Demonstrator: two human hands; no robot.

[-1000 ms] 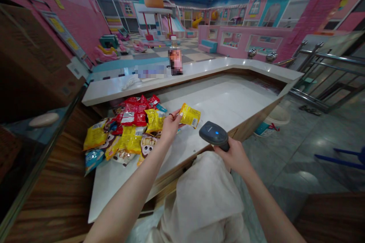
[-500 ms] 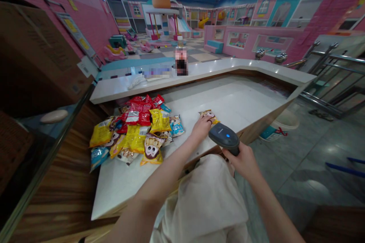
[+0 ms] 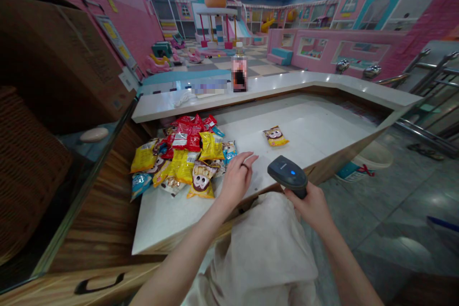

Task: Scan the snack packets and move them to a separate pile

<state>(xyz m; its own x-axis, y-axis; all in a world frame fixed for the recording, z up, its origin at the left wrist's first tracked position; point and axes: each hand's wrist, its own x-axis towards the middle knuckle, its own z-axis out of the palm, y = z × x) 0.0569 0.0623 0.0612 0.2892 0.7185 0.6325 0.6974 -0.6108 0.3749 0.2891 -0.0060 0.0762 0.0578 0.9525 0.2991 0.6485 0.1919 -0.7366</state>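
My left hand (image 3: 236, 177) hangs open and empty just right of a heap of snack packets (image 3: 179, 158) in yellow, red and blue, touching none of them. A single yellow snack packet with a cartoon face (image 3: 276, 136) lies by itself on the white counter (image 3: 308, 124), beyond and to the right of that hand. My right hand (image 3: 308, 208) grips a dark grey handheld barcode scanner (image 3: 287, 176) with a small blue light, its head pointing left.
A raised white ledge (image 3: 287, 83) behind the counter holds a bottle with a blurred label (image 3: 239, 74), a blurred flat item (image 3: 208, 87) and a white cord (image 3: 182, 99). A cardboard box (image 3: 60, 57) and a wicker basket (image 3: 25, 167) stand left; a metal railing (image 3: 430, 76) stands right.
My left hand has let go of the yellow packet, which now lies on the counter, and has drawn back toward me. The view has turned slightly left; the scanner stays in my right hand.
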